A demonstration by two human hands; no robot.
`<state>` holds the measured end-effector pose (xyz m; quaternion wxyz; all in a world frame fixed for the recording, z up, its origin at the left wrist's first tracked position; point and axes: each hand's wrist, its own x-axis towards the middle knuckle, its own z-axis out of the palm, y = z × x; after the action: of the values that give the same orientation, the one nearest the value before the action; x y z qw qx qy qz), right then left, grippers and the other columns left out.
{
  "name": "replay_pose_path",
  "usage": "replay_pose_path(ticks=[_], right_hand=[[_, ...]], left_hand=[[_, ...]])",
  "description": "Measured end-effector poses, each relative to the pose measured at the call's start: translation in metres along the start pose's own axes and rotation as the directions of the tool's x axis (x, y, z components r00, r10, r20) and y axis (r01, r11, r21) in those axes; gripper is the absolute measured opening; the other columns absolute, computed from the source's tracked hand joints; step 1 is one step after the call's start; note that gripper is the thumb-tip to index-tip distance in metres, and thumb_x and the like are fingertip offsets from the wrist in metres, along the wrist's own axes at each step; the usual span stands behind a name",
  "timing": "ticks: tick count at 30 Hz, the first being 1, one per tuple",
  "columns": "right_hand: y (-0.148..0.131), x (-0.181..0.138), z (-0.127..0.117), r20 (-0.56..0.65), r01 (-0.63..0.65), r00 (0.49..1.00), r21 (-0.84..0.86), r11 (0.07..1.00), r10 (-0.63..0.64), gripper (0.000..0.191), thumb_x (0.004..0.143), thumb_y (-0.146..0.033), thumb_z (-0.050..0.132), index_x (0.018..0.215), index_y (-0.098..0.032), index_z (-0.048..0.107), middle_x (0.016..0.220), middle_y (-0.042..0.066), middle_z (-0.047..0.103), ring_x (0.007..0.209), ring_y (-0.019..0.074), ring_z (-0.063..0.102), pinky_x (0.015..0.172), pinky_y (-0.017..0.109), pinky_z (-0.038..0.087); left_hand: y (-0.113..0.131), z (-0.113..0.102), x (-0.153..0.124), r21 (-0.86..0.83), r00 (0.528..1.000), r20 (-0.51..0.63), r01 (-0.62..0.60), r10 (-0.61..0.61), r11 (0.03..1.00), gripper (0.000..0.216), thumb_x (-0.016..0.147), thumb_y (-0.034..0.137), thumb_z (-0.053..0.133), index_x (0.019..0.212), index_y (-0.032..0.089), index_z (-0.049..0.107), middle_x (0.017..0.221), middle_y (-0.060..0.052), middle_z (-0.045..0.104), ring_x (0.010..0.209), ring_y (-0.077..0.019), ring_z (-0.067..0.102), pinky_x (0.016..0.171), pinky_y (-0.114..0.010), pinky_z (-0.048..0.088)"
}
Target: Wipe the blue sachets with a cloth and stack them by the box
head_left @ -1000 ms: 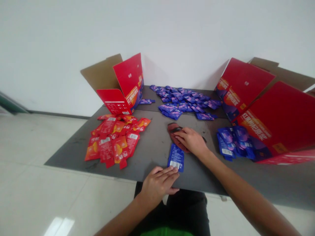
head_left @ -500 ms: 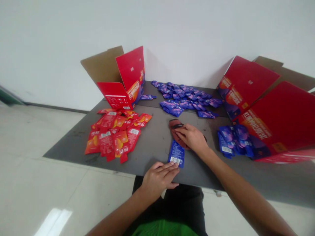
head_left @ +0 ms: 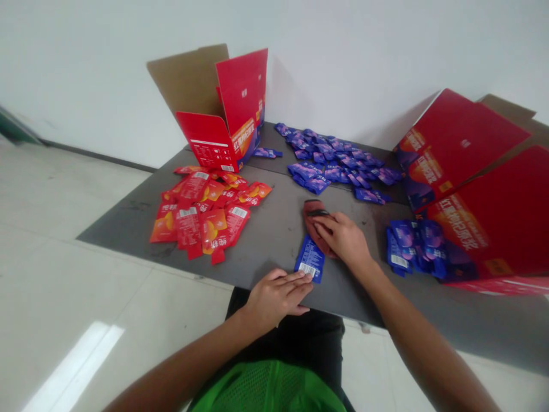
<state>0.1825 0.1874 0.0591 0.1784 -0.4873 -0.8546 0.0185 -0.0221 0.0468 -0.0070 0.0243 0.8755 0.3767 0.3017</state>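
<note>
A blue sachet lies flat on the grey table near its front edge, barcode side up. My left hand rests with outstretched fingers on the sachet's lower end. A brownish-red cloth with dark edging is bunched under my right hand, whose fingers are closed on it. The cloth covers the sachet's upper right end. Right of this hand, a small stack of blue sachets leans beside a red carton.
Red-and-orange sachets are heaped at the left, before an open red carton. Many blue-purple sachets spread along the table's back by the wall. A larger open red carton stands at right.
The camera view has shifted, so the cartons and piles sit differently in the picture. Both hands keep nearly the same places on the sachet and cloth.
</note>
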Motion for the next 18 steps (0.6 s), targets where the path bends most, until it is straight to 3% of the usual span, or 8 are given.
replay_pose_path(ticks=[2,4,7,9,12,15,18], right_hand=[[-0.007,0.005,-0.014,-0.08,-0.02,0.997,0.011,1.0,0.021,0.031,0.103,-0.038,0.054,0.123,-0.028,0.075,0.107,0.008,0.069,0.098,0.0235,0.068,0.084,0.034,0.055],[-0.024,-0.01,-0.025,-0.094,0.037,0.995,0.062,0.997,-0.031,0.032,0.104,-0.038,0.053,0.127,-0.029,0.073,0.109,0.009,0.069,0.1,0.0229,0.067,0.087,0.034,0.054],[-0.045,-0.041,-0.023,0.058,0.191,0.979,0.093,0.977,-0.197,0.029,0.104,-0.037,0.053,0.124,-0.031,0.074,0.109,0.007,0.069,0.098,0.0217,0.066,0.085,0.034,0.054],[-0.043,-0.044,-0.011,0.126,0.223,0.964,0.092,0.971,-0.233,0.028,0.104,-0.036,0.053,0.123,-0.033,0.074,0.108,0.006,0.07,0.098,0.0209,0.066,0.084,0.033,0.054],[-0.017,-0.014,0.005,0.108,0.132,0.985,-0.004,0.991,-0.131,0.028,0.103,-0.037,0.055,0.124,-0.032,0.074,0.107,0.006,0.069,0.1,0.0221,0.065,0.085,0.033,0.052],[0.005,0.021,-0.001,0.078,0.02,0.997,-0.119,0.993,-0.011,0.028,0.102,-0.036,0.057,0.121,-0.031,0.077,0.104,0.008,0.069,0.096,0.0236,0.065,0.082,0.033,0.05],[-0.007,0.014,-0.02,-0.033,0.002,0.999,-0.052,0.999,-0.004,0.031,0.105,-0.038,0.053,0.126,-0.031,0.074,0.109,0.008,0.068,0.099,0.0229,0.065,0.085,0.033,0.05]], left_hand=[[0.0,-0.001,0.0,-0.005,1.0,-0.023,0.001,-0.001,1.0,0.035,0.103,0.043,0.06,0.129,0.02,0.064,0.135,-0.004,0.071,0.124,-0.0162,0.067,0.096,-0.031,0.048],[0.0,0.0,0.0,-0.013,1.0,-0.02,0.009,-0.009,1.0,0.035,0.103,0.043,0.061,0.128,0.019,0.065,0.131,-0.005,0.073,0.121,-0.017,0.068,0.095,-0.032,0.048],[0.0,0.002,-0.002,-0.011,0.998,0.041,0.04,-0.04,0.999,0.032,0.1,0.045,0.065,0.117,0.019,0.069,0.11,-0.005,0.079,0.103,-0.0194,0.074,0.092,-0.033,0.049],[0.0,0.002,-0.002,-0.017,0.997,0.062,0.051,-0.05,0.999,0.031,0.1,0.046,0.064,0.116,0.019,0.07,0.108,-0.005,0.079,0.102,-0.0198,0.074,0.093,-0.034,0.049],[0.001,-0.001,0.0,-0.023,0.999,0.027,0.025,-0.025,0.999,0.034,0.104,0.044,0.058,0.126,0.02,0.066,0.129,-0.006,0.074,0.12,-0.0185,0.069,0.098,-0.033,0.048],[0.002,-0.005,0.003,-0.008,1.0,0.0,0.014,-0.014,1.0,0.035,0.105,0.045,0.055,0.129,0.021,0.066,0.135,-0.006,0.071,0.123,-0.0176,0.068,0.095,-0.032,0.049],[0.003,-0.005,0.003,0.005,1.0,0.0,0.017,-0.017,1.0,0.035,0.105,0.044,0.056,0.128,0.02,0.066,0.135,-0.006,0.071,0.122,-0.0181,0.068,0.094,-0.032,0.05]])
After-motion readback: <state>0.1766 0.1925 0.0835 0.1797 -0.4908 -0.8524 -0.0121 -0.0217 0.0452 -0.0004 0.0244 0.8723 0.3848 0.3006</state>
